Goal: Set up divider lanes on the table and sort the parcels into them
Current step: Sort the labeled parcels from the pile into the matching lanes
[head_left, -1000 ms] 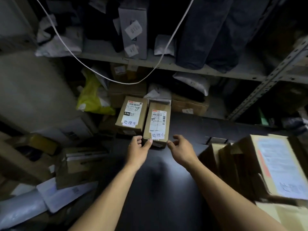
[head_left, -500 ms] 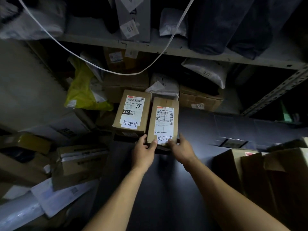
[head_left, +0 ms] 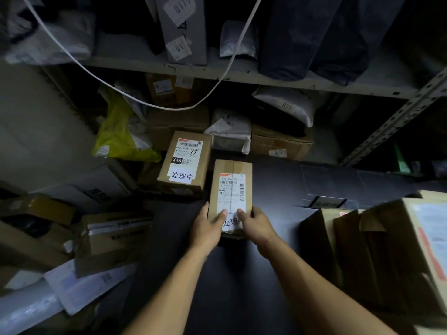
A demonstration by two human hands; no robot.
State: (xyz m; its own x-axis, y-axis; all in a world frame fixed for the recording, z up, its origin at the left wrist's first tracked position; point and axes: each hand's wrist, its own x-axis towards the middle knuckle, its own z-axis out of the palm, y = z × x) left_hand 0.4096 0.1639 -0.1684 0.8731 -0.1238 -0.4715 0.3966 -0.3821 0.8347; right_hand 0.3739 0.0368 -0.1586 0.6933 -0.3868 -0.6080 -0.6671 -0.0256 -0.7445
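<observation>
A narrow cardboard parcel (head_left: 231, 187) with a white shipping label lies on the dark table (head_left: 242, 274) in front of me. My left hand (head_left: 208, 227) grips its near left corner, thumb on top over the label. My right hand (head_left: 256, 226) grips the near right corner, thumb on top too. A second labelled parcel marked X46 (head_left: 185, 163) sits just behind and to the left, apart from the one I hold.
Several cardboard boxes (head_left: 387, 250) crowd the table's right side. Boxes and flat mailers (head_left: 84, 284) pile up at the left. Behind stand a yellow bag (head_left: 116, 134), more boxes (head_left: 278, 141) and a metal shelf (head_left: 242, 73) full of bags, with a white cable (head_left: 121, 89) hanging across.
Both hands closed on the narrow parcel's near end and drew it toward me, away from the X46 parcel it had sat beside.
</observation>
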